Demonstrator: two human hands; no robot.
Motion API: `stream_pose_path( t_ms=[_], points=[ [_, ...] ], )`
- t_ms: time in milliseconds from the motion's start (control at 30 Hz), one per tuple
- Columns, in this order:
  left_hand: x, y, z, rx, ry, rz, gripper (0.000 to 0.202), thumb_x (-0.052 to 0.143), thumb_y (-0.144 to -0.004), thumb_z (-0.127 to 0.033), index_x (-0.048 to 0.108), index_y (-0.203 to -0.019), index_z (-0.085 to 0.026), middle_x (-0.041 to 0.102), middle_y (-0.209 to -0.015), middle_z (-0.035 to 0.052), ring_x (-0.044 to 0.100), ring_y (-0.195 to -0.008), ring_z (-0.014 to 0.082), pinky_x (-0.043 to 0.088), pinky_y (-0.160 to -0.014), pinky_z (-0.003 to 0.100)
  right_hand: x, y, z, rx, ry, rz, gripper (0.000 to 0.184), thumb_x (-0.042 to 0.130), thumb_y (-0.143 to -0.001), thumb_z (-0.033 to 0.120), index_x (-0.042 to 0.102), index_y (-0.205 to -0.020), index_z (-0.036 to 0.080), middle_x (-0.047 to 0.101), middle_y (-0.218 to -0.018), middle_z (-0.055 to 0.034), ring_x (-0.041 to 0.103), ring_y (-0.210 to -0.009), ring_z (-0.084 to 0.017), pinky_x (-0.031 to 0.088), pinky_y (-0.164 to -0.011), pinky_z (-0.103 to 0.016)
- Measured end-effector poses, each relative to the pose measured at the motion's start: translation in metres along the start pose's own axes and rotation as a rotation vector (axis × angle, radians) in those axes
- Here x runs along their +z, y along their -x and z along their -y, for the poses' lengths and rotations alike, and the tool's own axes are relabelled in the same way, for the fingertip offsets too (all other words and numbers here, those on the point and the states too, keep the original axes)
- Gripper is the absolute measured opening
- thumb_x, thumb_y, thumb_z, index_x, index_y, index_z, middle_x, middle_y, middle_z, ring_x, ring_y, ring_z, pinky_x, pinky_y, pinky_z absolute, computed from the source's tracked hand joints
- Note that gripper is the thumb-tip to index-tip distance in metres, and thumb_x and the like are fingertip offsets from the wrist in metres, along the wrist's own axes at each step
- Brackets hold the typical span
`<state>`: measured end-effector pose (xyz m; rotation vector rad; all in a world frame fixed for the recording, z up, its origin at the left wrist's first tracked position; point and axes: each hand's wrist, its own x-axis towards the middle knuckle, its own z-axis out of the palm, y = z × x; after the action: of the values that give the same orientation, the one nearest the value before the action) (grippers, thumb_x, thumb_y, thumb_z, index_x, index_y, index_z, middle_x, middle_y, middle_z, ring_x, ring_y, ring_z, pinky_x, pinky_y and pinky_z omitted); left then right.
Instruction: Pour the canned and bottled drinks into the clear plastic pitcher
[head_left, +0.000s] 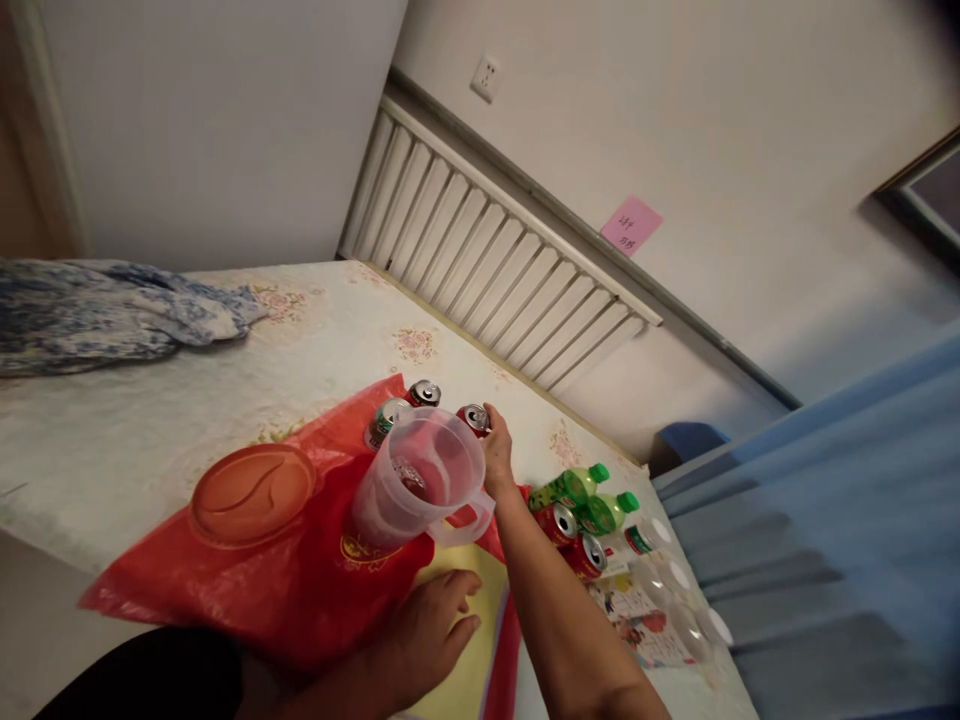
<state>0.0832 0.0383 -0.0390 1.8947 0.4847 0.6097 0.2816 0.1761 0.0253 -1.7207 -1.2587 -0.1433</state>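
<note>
A clear plastic pitcher (pixel 416 480) with a little red drink in it stands on a red plastic bag (pixel 285 570) on the table. Behind it stand three opened cans. My right hand (pixel 496 450) reaches past the pitcher's handle and is closed round the rightmost red can (pixel 474 417). The other two cans, a green one (pixel 384 420) and a red one (pixel 424 392), stand untouched. My left hand (pixel 431 630) lies flat with fingers apart on a yellow sheet (pixel 465 650), holding nothing.
An orange lid (pixel 253 494) lies on the bag at left. Right of my arm lie two green bottles (pixel 581 495), two red cans (pixel 574 540) and clear cups (pixel 675 590). A blue patterned cloth (pixel 112 310) sits far left. A radiator (pixel 487 260) lines the wall.
</note>
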Motion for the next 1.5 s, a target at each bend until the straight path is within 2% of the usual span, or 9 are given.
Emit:
stream_pose_path(
  t_ms=[133,300,500,600,700,900,1100,1267,1500],
  points=[
    [0.009,-0.004,0.013,-0.025,0.113,-0.055,0.04,0.057,-0.081,-0.021,0.059,-0.121,-0.023,0.069,-0.106,0.0091,0.066,-0.099,0.0231,0.054,-0.093,0.041,-0.059,0.017,0.007,0.028,-0.007,0.036,0.064,0.078,-0.067,0.032,0.064,-0.128,0.016,0.07,-0.125,-0.0118,0.068,-0.109,-0.026,0.055,-0.096,-0.041],
    [0.025,-0.007,0.032,-0.067,0.352,-0.08,0.071,0.063,-0.08,-0.026,0.039,-0.147,-0.023,0.053,-0.144,0.0171,0.061,-0.122,0.0271,0.051,-0.104,0.048,-0.131,0.062,0.026,0.068,-0.011,0.096,0.065,0.077,-0.066,0.024,0.066,-0.129,0.018,0.07,-0.129,-0.0108,0.067,-0.114,-0.027,0.054,-0.102,-0.044],
    [0.015,-0.007,0.03,-0.037,0.356,-0.067,0.087,0.07,-0.079,-0.029,0.028,-0.155,-0.024,0.037,-0.159,0.0183,0.048,-0.138,0.0341,0.043,-0.112,0.055,-0.181,0.116,0.056,0.074,-0.098,0.24,0.062,0.08,-0.068,0.024,0.068,-0.129,0.023,0.071,-0.127,-0.009,0.068,-0.114,-0.029,0.056,-0.1,-0.045],
    [0.001,-0.009,0.016,0.067,0.388,-0.053,0.082,0.073,-0.077,-0.029,0.037,-0.15,-0.023,0.044,-0.156,0.016,0.044,-0.142,0.0352,0.039,-0.116,0.054,-0.188,0.136,0.07,0.106,-0.172,0.313,0.059,0.083,-0.07,0.025,0.068,-0.127,0.024,0.071,-0.126,-0.0092,0.068,-0.115,-0.029,0.057,-0.099,-0.044],
    [-0.012,-0.009,0.002,0.121,0.472,0.04,0.074,0.075,-0.074,-0.03,0.047,-0.142,-0.02,0.056,-0.145,0.0133,0.052,-0.134,0.0331,0.042,-0.114,0.049,-0.187,0.15,0.082,0.137,-0.243,0.363,0.054,0.085,-0.07,0.028,0.07,-0.123,0.025,0.072,-0.124,-0.0095,0.068,-0.115,-0.03,0.055,-0.101,-0.045],
    [-0.031,-0.007,-0.015,0.051,0.516,0.164,0.07,0.075,-0.066,-0.021,0.053,-0.133,-0.02,0.065,-0.131,0.0056,0.058,-0.125,0.0283,0.045,-0.111,0.043,-0.182,0.161,0.097,0.293,-0.383,0.417,0.059,0.089,-0.068,0.039,0.07,-0.121,0.023,0.07,-0.128,-0.0098,0.065,-0.121,-0.031,0.049,-0.108,-0.046],
    [-0.038,-0.005,-0.023,0.047,0.459,0.115,0.07,0.073,-0.063,-0.017,0.052,-0.13,-0.021,0.063,-0.132,0.0063,0.057,-0.125,0.0286,0.043,-0.111,0.042,-0.173,0.162,0.104,0.378,-0.439,0.246,0.025,0.078,-0.079,0.042,0.074,-0.094,0.022,0.077,-0.108,-0.0077,0.071,-0.1,-0.026,0.055,-0.092,-0.038],
    [-0.037,-0.001,-0.024,0.032,0.35,0.108,0.072,0.073,-0.062,-0.014,0.053,-0.131,-0.021,0.062,-0.134,0.0062,0.056,-0.125,0.0286,0.043,-0.11,0.041,-0.163,0.166,0.106,0.443,-0.365,0.125,0.021,0.078,-0.074,0.039,0.069,-0.074,0.02,0.076,-0.099,-0.0075,0.07,-0.09,-0.024,0.054,-0.082,-0.035],
    [-0.038,0.004,-0.016,0.014,0.323,0.125,0.077,0.075,-0.062,-0.016,0.051,-0.135,-0.023,0.061,-0.136,0.0059,0.056,-0.125,0.0288,0.044,-0.111,0.043,-0.171,0.158,0.103,0.452,-0.374,0.211,0.026,0.078,-0.077,0.043,0.069,-0.079,0.02,0.076,-0.105,-0.0097,0.07,-0.096,-0.025,0.054,-0.085,-0.037]
  ],
)
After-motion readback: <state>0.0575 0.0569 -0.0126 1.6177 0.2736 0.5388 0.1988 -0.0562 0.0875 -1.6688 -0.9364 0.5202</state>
